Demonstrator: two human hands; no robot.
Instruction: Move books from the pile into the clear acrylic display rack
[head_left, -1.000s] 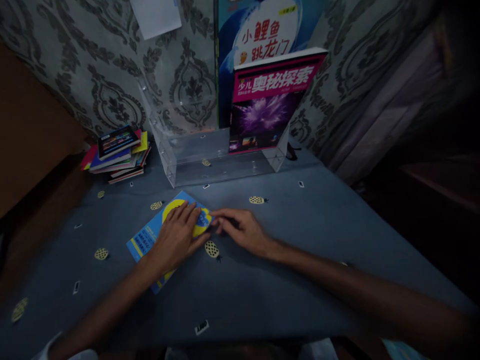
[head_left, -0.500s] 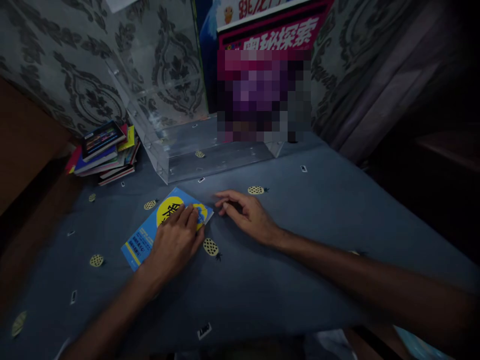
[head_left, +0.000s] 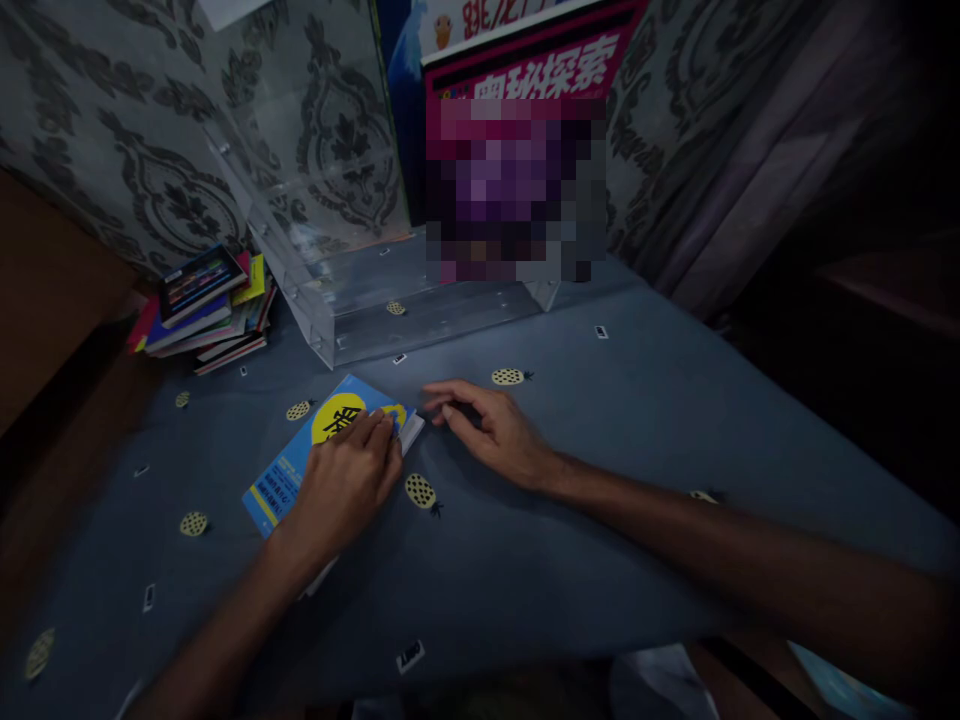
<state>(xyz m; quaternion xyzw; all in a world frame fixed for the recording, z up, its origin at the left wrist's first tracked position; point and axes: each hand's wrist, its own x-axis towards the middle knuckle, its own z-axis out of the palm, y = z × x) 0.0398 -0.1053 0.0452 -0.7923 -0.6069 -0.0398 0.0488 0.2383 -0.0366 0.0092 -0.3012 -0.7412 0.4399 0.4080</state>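
A blue book (head_left: 283, 468) with a yellow circle and dark lettering lies slanted on the cloth-covered table. My left hand (head_left: 351, 465) is over its right half, fingers bent on the cover and the thumb side at the right edge. White page edges show there, with the cover slightly raised. The thumb tip is hidden. Just right of the book's corner is my right hand (head_left: 499, 425), loosely curved with fingers apart and nothing in it. Its fingertips come close to the book; I cannot tell whether they touch.
A clear acrylic rack (head_left: 330, 335) stands at the back, with large picture books (head_left: 547, 70) upright in it, partly pixelated. To its left is an uneven stack of books (head_left: 202, 300). The dark blue tablecloth (head_left: 585, 560) has pineapple prints. Patterned wallpaper and a curtain are behind.
My left hand has pulled slightly at the book's right edge, and more white page edge shows. The right hand stays almost still. The view has shifted a little.
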